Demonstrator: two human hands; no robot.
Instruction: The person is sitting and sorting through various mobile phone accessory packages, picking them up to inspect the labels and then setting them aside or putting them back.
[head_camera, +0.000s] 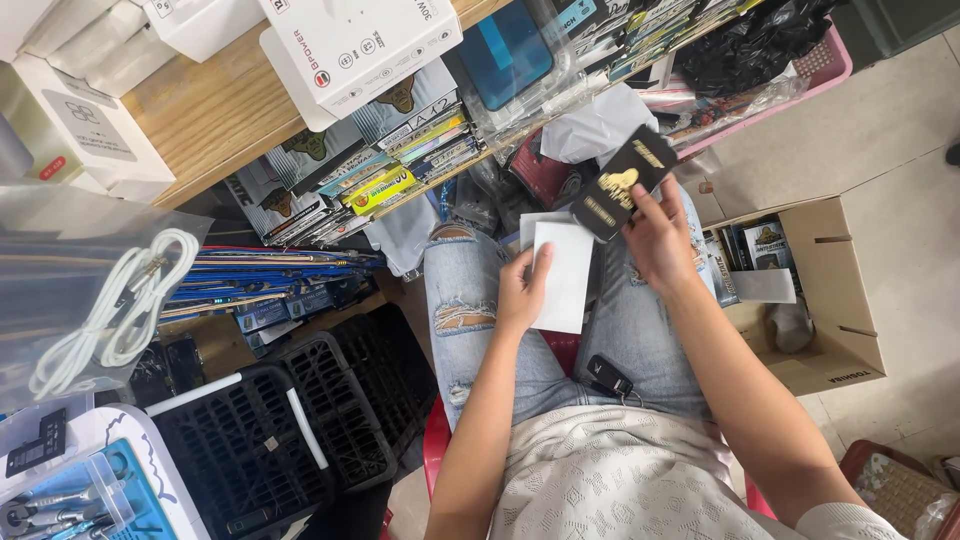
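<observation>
My left hand (521, 290) holds a flat white sleeve or card (566, 272) over my lap. My right hand (660, 237) grips a slim black packet with gold print (622, 184), tilted just above the white piece. Both hands hover over my knees in torn light-blue jeans. A black car key (608, 377) rests on my lap near my waist.
An open cardboard box (838, 300) with similar packets stands on the floor at the right. A wooden shelf (215, 110) above holds white boxes and rows of packets. Black plastic crates (300, 420) sit at the left, a pink basket (825, 62) at top right.
</observation>
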